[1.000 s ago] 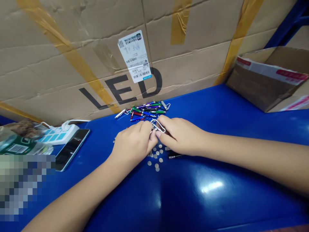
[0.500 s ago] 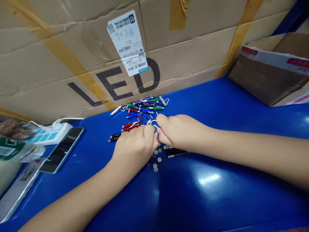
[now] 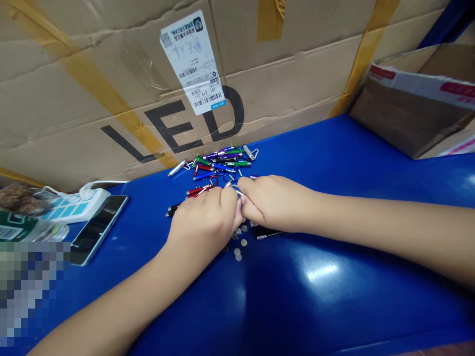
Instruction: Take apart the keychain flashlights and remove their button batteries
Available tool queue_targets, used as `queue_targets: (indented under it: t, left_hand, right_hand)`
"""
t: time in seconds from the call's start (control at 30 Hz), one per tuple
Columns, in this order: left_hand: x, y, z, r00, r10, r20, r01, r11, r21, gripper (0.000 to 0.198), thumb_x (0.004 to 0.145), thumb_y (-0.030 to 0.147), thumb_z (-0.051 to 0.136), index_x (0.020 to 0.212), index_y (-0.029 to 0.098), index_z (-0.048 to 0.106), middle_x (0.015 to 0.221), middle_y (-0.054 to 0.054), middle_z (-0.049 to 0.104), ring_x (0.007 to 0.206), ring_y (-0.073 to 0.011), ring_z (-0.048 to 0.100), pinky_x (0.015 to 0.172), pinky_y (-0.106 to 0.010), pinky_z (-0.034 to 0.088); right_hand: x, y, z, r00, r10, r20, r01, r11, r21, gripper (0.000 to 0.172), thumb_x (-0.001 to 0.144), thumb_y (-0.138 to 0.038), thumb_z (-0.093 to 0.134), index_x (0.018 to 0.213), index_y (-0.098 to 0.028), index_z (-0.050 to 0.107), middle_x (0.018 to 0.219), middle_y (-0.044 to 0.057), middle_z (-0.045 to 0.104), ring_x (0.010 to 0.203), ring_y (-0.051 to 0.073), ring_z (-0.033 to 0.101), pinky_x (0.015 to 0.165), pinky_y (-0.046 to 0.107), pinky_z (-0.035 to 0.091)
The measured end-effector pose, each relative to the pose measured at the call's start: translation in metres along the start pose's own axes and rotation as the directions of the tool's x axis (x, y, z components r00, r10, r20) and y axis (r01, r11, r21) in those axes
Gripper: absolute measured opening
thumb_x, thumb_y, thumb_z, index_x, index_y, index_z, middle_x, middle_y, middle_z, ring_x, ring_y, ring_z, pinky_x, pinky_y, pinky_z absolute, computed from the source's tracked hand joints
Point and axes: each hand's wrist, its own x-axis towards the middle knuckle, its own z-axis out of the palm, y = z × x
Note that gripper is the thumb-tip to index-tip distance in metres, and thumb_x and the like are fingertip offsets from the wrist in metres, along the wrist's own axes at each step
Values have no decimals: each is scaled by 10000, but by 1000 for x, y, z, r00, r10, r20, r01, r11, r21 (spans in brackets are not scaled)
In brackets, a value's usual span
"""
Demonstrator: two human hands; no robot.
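Observation:
My left hand and my right hand meet above the table, fingers curled and thumbs nearly touching. Between them shows a curved silver carabiner clip; whatever else they grip is hidden by the fingers. Behind the hands lies a pile of small metal keychain penlights with clips, in blue, red, green, purple, black and silver. Red penlights and black ones lie left of the left hand. Below the knuckles are several button cells. Black tubes stick out under my right hand.
A large cardboard box stands along the back of the blue table. An open carton is at the right. On the left are a phone, a white power strip and a bottle.
Both hands stay together in almost the same place, still closed round the clip. The whole view has shifted slightly. The lower left corner is now pixelated.

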Motion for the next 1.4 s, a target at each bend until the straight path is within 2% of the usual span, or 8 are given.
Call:
queue_targets:
  t: [0.4,0.57,0.63,0.73,0.87,0.97,1.13,1.4]
  left_hand:
    - [1,8,-6,988,22,150,-34,997,76,243,882,206,490,641,184,511,539,-24,523,459,-186,533,442,-297,303]
    - [2,3,-6,962,-82,260,145,962,-234,262,913,203,384,717,170,556,612,-47,582,548,-188,554,479,-296,311]
    - [3,-1,-6,914,-157,374,344,789,-509,313,947,228,330,735,173,553,664,-38,599,609,-166,563,528,-276,362]
    - [4,-5,-4,785,-198,587,620,279,-734,388,984,346,315,723,181,550,668,-10,586,643,-135,562,552,-236,408]
    - [6,-7,-2,581,-90,809,749,-328,-575,314,904,480,508,834,189,602,731,0,591,619,-114,544,433,-178,390]
    - [7,-10,-2,504,-40,863,728,-518,-449,253,776,399,712,883,181,640,761,6,595,634,-98,541,431,-149,415]
    - [9,-20,-3,507,-11,862,742,-502,-444,172,741,297,751,807,155,678,661,19,596,533,-61,506,440,-147,434]
    - [11,-39,-2,528,149,836,848,-132,-513,99,774,274,684,786,190,735,702,13,666,618,-97,578,592,-224,517]
  right_hand:
    - [1,0,7,1000,2,-29,-3,999,-32,250,931,-263,345,902,-155,569,777,88,686,697,230,635,529,302,259]
    - [0,0,5,998,19,-59,-26,993,-111,220,918,-261,368,926,-143,555,744,89,687,642,231,637,496,301,234]
    - [0,-1,3,995,45,-94,-59,988,-143,247,919,-292,370,970,-132,551,747,96,696,630,240,644,485,301,217]
    - [-1,0,2,984,5,-176,-42,978,-205,286,926,-346,374,980,-125,548,739,104,700,631,250,654,478,301,195]
    - [-2,1,2,968,-77,-238,6,958,-286,274,923,-335,359,941,-132,541,751,111,695,662,251,667,483,300,181]
    - [-1,4,1,970,-111,-217,31,938,-344,257,895,-318,355,924,-133,530,748,116,679,658,260,670,477,294,164]
    - [-2,7,2,958,-181,-223,74,905,-419,272,888,-311,316,917,-136,522,713,117,655,607,279,659,478,289,139]
    - [-2,8,9,940,-283,-193,179,886,-427,246,885,-299,339,893,-158,540,715,113,663,583,274,643,492,295,201]
